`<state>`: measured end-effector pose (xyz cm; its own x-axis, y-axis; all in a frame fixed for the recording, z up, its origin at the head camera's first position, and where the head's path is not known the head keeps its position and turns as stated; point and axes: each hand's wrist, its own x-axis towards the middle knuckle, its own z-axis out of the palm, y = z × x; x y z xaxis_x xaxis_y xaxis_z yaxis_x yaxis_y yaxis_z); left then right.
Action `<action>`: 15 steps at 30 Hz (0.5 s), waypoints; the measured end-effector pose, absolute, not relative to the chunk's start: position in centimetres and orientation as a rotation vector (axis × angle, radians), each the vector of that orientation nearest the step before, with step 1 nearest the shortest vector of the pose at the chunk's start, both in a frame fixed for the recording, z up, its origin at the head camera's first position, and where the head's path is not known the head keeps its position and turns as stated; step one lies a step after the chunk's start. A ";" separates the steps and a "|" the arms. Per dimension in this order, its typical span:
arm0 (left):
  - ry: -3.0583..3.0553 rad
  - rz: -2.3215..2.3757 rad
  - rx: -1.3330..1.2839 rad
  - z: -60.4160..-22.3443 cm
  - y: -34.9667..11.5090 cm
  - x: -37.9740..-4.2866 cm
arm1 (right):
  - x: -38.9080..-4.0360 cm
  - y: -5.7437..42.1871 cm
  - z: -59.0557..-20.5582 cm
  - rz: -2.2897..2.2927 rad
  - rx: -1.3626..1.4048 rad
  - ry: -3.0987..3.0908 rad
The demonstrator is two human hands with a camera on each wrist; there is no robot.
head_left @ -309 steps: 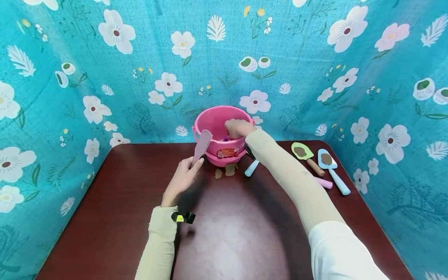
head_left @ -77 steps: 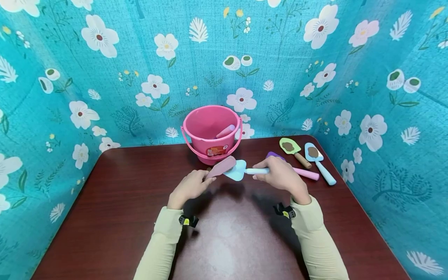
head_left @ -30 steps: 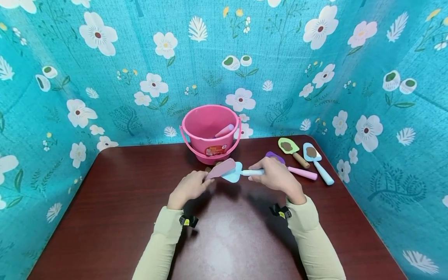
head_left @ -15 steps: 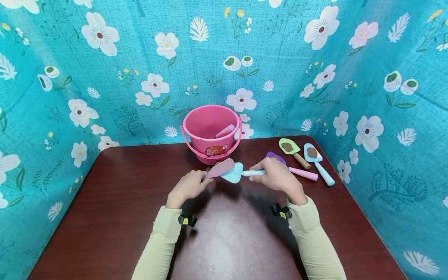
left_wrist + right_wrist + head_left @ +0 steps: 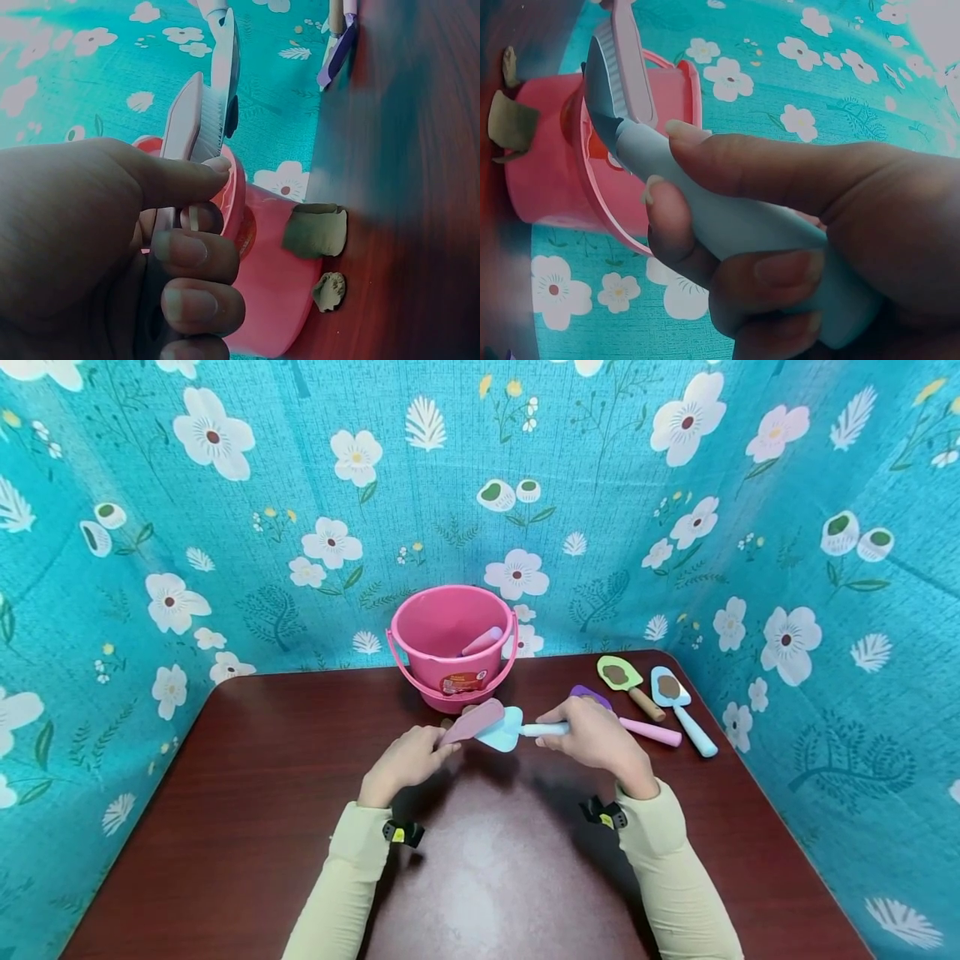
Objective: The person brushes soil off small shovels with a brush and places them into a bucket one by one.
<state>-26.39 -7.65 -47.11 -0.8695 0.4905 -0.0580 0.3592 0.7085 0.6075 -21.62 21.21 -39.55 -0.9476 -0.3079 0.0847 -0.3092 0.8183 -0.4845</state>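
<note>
My left hand [image 5: 406, 765] grips a dusty-pink brush [image 5: 472, 722], fingers wrapped round its handle in the left wrist view. My right hand [image 5: 597, 739] holds a light-blue trowel [image 5: 501, 732] by its handle, with the blade pointing left. The bristles [image 5: 210, 124] lie against the blade's face, and the brush covers part of the blade in the head view. A dark patch [image 5: 232, 118] shows on the blade's other side. Just behind both tools stands a pink bucket [image 5: 427, 670], with a lilac handle [image 5: 482, 641] leaning inside it.
To the right lie a green trowel [image 5: 643, 702] with a wooden handle, another blue trowel [image 5: 695, 732], and a purple trowel with a pink handle [image 5: 651, 732]. Brown patches mark their blades. Two flat clay-coloured pieces [image 5: 319, 232] sit by the bucket's foot. Floral cloth surrounds the table's back and sides.
Ten seconds back my right hand was inside the bucket and the blue trowel lay beside it; now that hand holds the trowel against the brush. Over the last second both tools shift only slightly.
</note>
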 end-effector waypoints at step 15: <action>2.659 0.921 0.691 -47.3 -7.4 -26.4 | -21.8 21.3 -39.8 0.780 0.496 -3.014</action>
<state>-26.42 -7.41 -47.30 -0.8581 0.5083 -0.0722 0.3546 0.6886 0.6325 -21.81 21.29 -39.80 -0.9504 -0.3037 0.0677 -0.2983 0.8279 -0.4749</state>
